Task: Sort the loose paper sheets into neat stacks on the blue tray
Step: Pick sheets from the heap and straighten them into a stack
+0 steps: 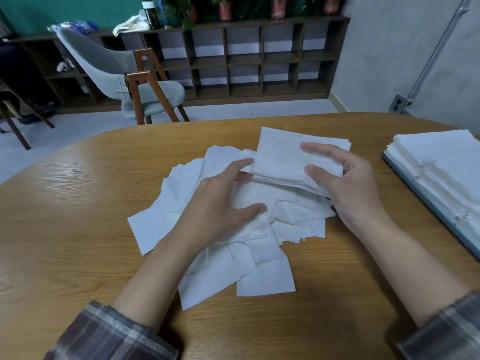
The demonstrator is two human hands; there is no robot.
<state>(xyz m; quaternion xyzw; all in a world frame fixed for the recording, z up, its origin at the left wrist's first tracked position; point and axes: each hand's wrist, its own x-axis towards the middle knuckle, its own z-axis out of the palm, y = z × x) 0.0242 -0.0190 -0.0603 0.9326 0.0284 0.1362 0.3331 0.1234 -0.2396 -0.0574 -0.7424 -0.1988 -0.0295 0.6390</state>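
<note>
Many loose sheets [155,227] are lying heaped on the tabletop [78,203]. Your right hand [355,188] is gripping a gathered bundle [280,159] above them while your left hand [215,201], fingers straight, is touching its edge, probably squaring it for the blue tray [441,219] at right.

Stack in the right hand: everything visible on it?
The held stack is a thin, fairly squared bundle of white, tissue-like sheets, with layered edges showing on its near side. It sits over the loose pile at mid-table. The right hand grips its right end, finger and thumb on top. The left hand touches its left edge with its fingertips.
</note>
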